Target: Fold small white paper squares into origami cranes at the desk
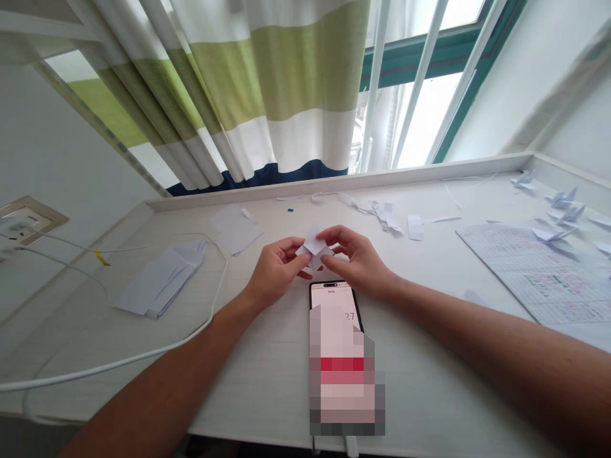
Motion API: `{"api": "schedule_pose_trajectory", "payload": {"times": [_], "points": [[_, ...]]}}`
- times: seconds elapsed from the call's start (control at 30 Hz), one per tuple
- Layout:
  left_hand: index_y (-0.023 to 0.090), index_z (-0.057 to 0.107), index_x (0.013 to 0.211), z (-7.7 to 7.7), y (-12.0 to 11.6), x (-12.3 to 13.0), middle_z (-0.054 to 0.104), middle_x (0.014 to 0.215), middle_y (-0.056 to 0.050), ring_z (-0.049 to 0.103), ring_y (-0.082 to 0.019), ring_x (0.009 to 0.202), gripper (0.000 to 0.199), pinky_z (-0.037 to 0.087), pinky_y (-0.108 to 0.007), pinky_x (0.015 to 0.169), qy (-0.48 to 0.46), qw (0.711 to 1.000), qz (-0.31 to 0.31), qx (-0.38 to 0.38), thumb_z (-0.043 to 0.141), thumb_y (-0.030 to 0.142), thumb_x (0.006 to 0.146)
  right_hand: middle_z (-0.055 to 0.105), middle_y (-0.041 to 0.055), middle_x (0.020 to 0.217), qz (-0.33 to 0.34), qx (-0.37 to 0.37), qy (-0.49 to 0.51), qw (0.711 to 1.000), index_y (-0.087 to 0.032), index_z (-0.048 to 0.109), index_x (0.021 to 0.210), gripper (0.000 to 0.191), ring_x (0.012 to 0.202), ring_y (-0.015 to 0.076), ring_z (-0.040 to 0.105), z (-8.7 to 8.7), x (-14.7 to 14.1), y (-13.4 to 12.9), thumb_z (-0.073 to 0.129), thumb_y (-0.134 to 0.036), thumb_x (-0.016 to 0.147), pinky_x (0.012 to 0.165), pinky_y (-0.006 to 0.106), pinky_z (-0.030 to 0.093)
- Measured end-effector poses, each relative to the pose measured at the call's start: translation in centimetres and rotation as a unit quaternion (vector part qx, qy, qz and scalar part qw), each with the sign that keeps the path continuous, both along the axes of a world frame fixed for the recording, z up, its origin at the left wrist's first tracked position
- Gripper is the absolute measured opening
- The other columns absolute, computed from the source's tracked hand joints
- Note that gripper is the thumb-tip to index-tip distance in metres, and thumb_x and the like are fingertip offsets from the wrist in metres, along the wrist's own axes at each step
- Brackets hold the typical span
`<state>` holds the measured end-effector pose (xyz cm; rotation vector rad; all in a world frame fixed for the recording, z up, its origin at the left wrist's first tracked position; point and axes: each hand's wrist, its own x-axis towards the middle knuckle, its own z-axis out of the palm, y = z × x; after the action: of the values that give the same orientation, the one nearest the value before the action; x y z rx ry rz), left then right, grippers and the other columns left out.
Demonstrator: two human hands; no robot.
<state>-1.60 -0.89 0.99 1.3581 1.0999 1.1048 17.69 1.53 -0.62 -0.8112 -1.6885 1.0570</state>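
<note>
Between my two hands is a small piece of folded white paper (314,245), with a flap standing up at its top. My left hand (278,267) pinches its left side, the thumb lying on the near face. On the right side, the thumb and fingers of my right hand (351,257) close on the upper flap and edge. The other fingers of both hands are partly hidden behind the paper. Just below the hands a phone (331,296) lies on the white table (267,381), its screen lit and mostly blurred out.
Folded sheets (160,280) and a white cable (157,350) lie at left. Loose paper sheets (236,229) and paper strips (384,216) are farther back. Several folded paper figures (563,200) and a written-on sheet (529,267) lie at right. A raised ledge (286,189) borders the back.
</note>
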Motion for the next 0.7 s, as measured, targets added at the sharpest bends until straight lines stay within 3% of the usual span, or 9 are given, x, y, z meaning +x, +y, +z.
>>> {"api": "schedule_pose_trajectory", "payload": {"times": [0.17,0.3,0.47,0.57,0.63,0.7], "points": [[0.015,0.078,0.105,-0.17,0.18,-0.2,0.081,0.087,-0.008,0.08,-0.025,0.079,0.042,0.066,-0.033,0.064,0.03,0.999,0.0,0.017,0.085,0.05,0.083,0.074,0.004,0.093,-0.002,-0.034,0.013,0.999,-0.02,0.07,0.096,0.018,0.086,0.0189,0.07,0.23,0.04,0.04,0.077,-0.034,0.087,0.081,0.038,0.057],[0.014,0.078,0.099,-0.06,0.18,-0.12,0.081,0.085,-0.008,0.08,-0.026,0.079,0.042,0.066,-0.034,0.063,0.022,1.0,-0.002,0.003,0.088,0.049,0.079,0.073,0.0029,0.081,0.0,-0.084,0.056,0.995,-0.019,0.069,0.082,0.03,0.075,0.017,0.068,0.1,0.08,0.28,0.078,-0.047,0.088,0.073,0.035,0.057],[0.014,0.079,0.1,-0.02,0.03,0.17,0.082,0.085,-0.008,0.079,-0.023,0.076,0.041,0.066,-0.033,0.065,0.005,1.0,-0.02,-0.018,0.09,0.047,0.077,0.073,0.0009,0.076,0.011,-0.129,0.093,0.987,-0.02,0.064,0.094,0.029,0.067,0.0177,0.071,-0.42,-0.03,0.55,0.079,-0.045,0.088,0.064,0.034,0.057],[0.014,0.079,0.098,0.02,-0.03,0.37,0.081,0.083,-0.008,0.08,-0.024,0.075,0.042,0.065,-0.032,0.063,0.002,0.999,-0.005,-0.032,0.088,0.05,0.079,0.074,0.003,0.085,-0.045,-0.049,0.036,0.997,-0.021,0.064,0.096,0.02,0.077,0.0192,0.072,-0.51,0.0,0.45,0.075,-0.037,0.091,0.072,0.036,0.058],[0.013,0.079,0.094,0.09,0.02,0.38,0.081,0.083,-0.009,0.08,-0.025,0.075,0.042,0.065,-0.033,0.064,-0.001,0.999,0.016,-0.034,0.086,0.052,0.08,0.075,0.0054,0.097,-0.105,0.078,-0.022,0.991,-0.021,0.067,0.099,0.011,0.089,0.0207,0.07,-0.49,0.11,0.26,0.072,-0.029,0.093,0.081,0.039,0.057],[0.014,0.079,0.09,0.15,0.14,0.28,0.08,0.08,-0.008,0.078,-0.023,0.073,0.041,0.065,-0.034,0.067,-0.002,0.999,0.041,-0.029,0.085,0.053,0.08,0.075,0.0073,0.105,-0.121,0.221,-0.089,0.964,-0.023,0.068,0.105,0.009,0.099,0.0232,0.069,-0.47,0.29,0.08,0.068,-0.024,0.096,0.088,0.042,0.056]]}}
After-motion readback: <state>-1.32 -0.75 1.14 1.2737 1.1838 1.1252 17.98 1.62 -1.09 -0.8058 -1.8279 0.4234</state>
